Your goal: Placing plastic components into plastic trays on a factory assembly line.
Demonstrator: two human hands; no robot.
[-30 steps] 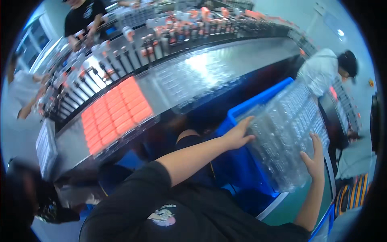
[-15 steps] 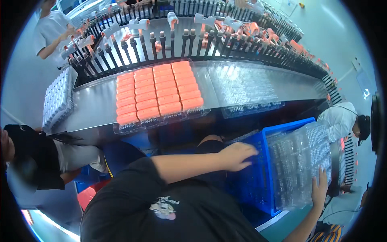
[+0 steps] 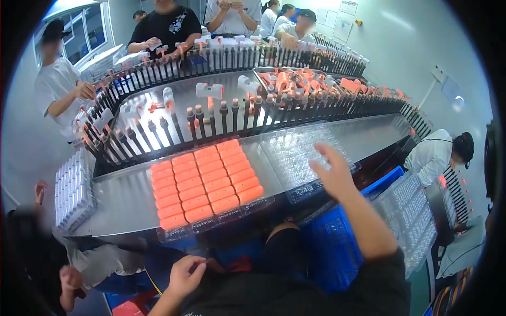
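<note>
My right hand (image 3: 336,171) reaches over the near side of a clear plastic tray (image 3: 300,152) with moulded pockets, its fingers spread and nothing in it. Whether it touches the tray I cannot tell. My left hand (image 3: 185,275) is low in front of my body, loosely curled with thumb and fingers apart, and nothing shows in it. Ahead of it on the metal bench, rows of orange rounded plastic pieces (image 3: 211,179) fill another clear tray. At lower right, a stack of clear blister trays (image 3: 408,210) stands in a blue crate (image 3: 337,242).
Black upright posts (image 3: 224,116) line the metal bench (image 3: 118,203), some capped with white and orange parts. Loose orange parts (image 3: 295,81) lie beyond. White moulded pieces (image 3: 75,189) are stacked at the left end. Several people work around the bench; one sits close at my left.
My right hand has moved from the stacked trays to above the bench tray. My left hand has drawn back from beside the crate toward my body. The view has tilted up.
</note>
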